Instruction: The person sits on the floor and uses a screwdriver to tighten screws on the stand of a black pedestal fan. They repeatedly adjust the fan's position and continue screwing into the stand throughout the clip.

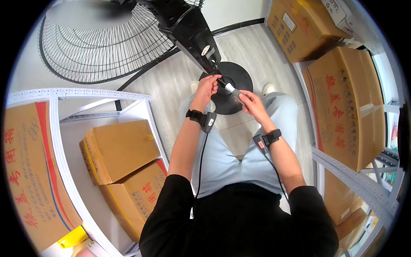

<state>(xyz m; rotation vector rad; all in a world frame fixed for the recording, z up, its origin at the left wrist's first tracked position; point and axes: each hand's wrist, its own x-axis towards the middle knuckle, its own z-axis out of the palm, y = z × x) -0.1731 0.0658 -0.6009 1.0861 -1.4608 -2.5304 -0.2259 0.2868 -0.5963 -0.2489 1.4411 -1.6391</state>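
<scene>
A large black floor fan (188,32) stands ahead of me, its wire grille at the upper left and its round base (237,77) on the floor between my feet. My right hand (252,105) is closed around the handle of a grey and white screwdriver (234,91). The tool's thin dark shaft points up and left toward the lower end of the fan's black housing. My left hand (207,88) is closed, with thumb and fingers pinched together at that lower end, beside the shaft. What lies between those fingertips is too small to make out.
White metal shelving (55,128) at left holds cardboard boxes (124,150). More brown boxes (346,107) sit on the right-hand rack (355,182), and another carton (299,30) stands farther back. Cables run from the black bands on both my wrists. A yellow object (72,237) lies at lower left.
</scene>
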